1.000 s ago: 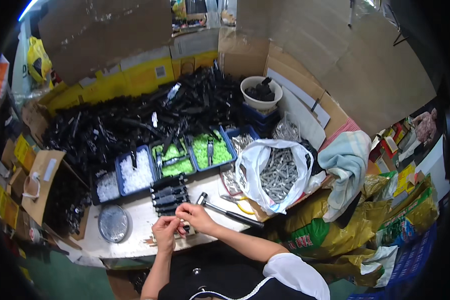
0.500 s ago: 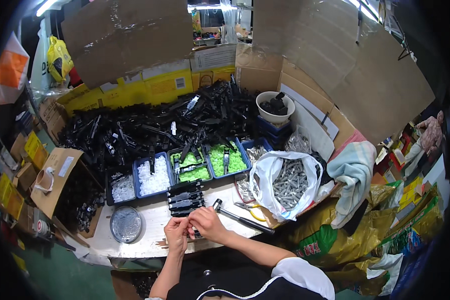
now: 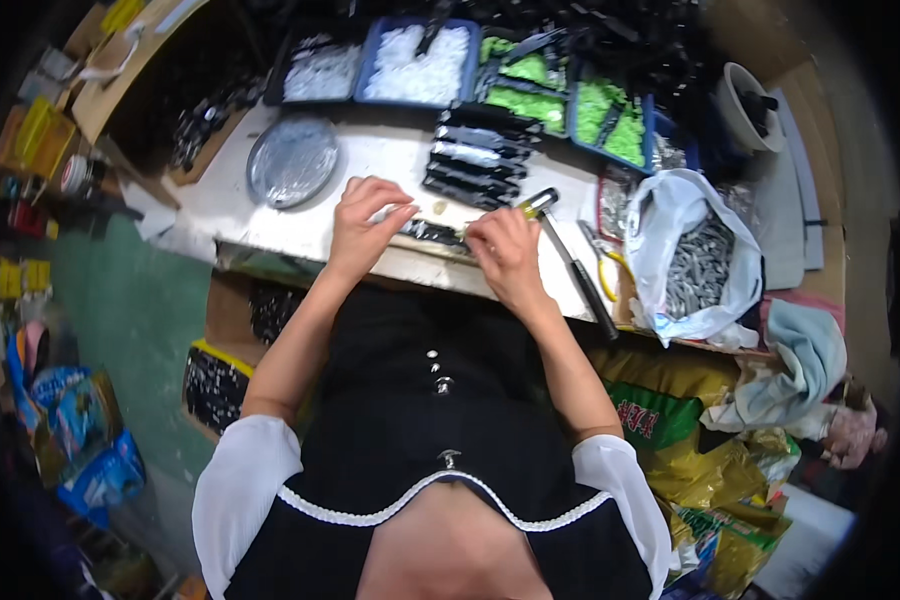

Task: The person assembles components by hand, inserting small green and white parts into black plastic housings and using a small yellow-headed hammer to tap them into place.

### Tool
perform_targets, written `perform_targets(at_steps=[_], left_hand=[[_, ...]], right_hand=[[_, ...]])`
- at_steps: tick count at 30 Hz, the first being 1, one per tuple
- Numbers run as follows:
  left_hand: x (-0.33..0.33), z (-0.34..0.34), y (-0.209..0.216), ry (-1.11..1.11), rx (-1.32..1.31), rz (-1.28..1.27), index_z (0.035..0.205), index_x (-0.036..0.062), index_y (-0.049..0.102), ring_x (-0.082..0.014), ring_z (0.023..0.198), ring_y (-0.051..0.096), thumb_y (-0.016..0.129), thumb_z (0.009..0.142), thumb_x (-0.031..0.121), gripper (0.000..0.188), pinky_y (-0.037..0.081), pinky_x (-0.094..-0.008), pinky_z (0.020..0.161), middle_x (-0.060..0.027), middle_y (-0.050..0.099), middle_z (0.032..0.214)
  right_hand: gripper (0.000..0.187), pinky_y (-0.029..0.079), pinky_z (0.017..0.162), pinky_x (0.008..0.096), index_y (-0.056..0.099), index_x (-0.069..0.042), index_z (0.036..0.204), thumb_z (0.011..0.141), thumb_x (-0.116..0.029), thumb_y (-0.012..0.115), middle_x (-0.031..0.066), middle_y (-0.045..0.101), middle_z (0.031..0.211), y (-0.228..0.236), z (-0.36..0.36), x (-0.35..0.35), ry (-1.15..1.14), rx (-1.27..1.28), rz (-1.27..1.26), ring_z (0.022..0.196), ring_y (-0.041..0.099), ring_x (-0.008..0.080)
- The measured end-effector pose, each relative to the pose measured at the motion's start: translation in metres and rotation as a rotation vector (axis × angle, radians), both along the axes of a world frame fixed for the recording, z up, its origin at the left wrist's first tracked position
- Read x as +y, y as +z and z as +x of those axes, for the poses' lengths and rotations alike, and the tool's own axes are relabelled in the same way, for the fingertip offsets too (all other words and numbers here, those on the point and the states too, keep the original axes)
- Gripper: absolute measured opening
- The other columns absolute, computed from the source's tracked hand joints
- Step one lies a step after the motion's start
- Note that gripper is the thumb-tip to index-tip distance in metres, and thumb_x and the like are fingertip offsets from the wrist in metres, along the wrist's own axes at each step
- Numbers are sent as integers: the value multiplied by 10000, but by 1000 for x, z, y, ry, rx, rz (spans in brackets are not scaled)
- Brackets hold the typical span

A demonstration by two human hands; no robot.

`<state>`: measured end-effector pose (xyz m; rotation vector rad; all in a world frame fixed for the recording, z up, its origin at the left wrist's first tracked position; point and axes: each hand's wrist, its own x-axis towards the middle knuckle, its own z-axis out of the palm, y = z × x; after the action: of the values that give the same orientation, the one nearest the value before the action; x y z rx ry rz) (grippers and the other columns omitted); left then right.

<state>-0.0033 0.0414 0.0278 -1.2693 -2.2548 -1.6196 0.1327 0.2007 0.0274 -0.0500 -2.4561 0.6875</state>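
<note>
Near the table's front edge lies a narrow black part (image 3: 432, 232) with shiny metal on it. My left hand (image 3: 363, 228) is beside its left end, thumb and forefinger brought together in a pinch; whatever is between the tips is too small to make out. At the right end, my right hand (image 3: 507, 250) has its bent fingers closed on the part, covering that end. Just behind, a row of similar black parts (image 3: 480, 155) lies side by side. A hammer (image 3: 580, 265) with a black handle rests right of my right hand.
A round, clear-covered dish (image 3: 292, 163) is on the left. Behind stand trays of white pieces (image 3: 417, 62) and green pieces (image 3: 610, 120). Yellow-handled pliers (image 3: 615, 272) and a white bag of grey pieces (image 3: 660, 215) lie right. A box (image 3: 225, 135) borders the left side.
The view has tilted down toward my body. My hands, close together before, have separated to either end of the black part at the table edge.
</note>
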Motion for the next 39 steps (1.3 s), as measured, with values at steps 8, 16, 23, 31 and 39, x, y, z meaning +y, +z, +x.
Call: perform_targets(at_steps=[8, 16, 23, 31, 39], left_hand=[[-25, 10, -18, -103, -28, -225, 845, 116, 661, -188, 934, 445, 695, 638, 121, 210, 315, -329, 812, 2, 562, 910], [-22, 9, -23, -193, -43, -318, 891, 119, 643, -200, 971, 422, 713, 598, 141, 302, 283, -339, 819, 4, 531, 952], [-15, 0, -17, -234, 17, -397, 878, 103, 640, -203, 935, 422, 686, 613, 195, 285, 282, -347, 803, -7, 523, 924], [1, -3, 10, -348, 176, -640, 747, 83, 592, -211, 854, 424, 650, 629, 165, 155, 278, -348, 767, -11, 502, 841], [74, -14, 59, -479, 456, -620, 740, 96, 620, -237, 847, 445, 643, 689, 220, 136, 305, -374, 746, -42, 514, 794]], right_hand=[[98, 294, 711, 345, 560, -94, 780, 704, -78, 620, 14, 497, 776, -4, -14, -33, 79, -16, 79, 781, 458, 196], [102, 290, 709, 354, 587, -92, 791, 700, -95, 633, 12, 504, 770, -17, -21, -38, 96, -66, 96, 789, 455, 196], [119, 287, 702, 341, 611, -103, 796, 687, -77, 651, -4, 515, 757, -14, -17, -27, 87, -51, -17, 779, 454, 188], [121, 278, 682, 327, 601, -100, 785, 681, -49, 638, -8, 519, 756, -3, 6, -4, -4, -33, -7, 773, 471, 184], [80, 436, 614, 346, 607, -7, 808, 731, -24, 593, 110, 556, 738, 5, 54, 98, -369, -52, -205, 663, 551, 266]])
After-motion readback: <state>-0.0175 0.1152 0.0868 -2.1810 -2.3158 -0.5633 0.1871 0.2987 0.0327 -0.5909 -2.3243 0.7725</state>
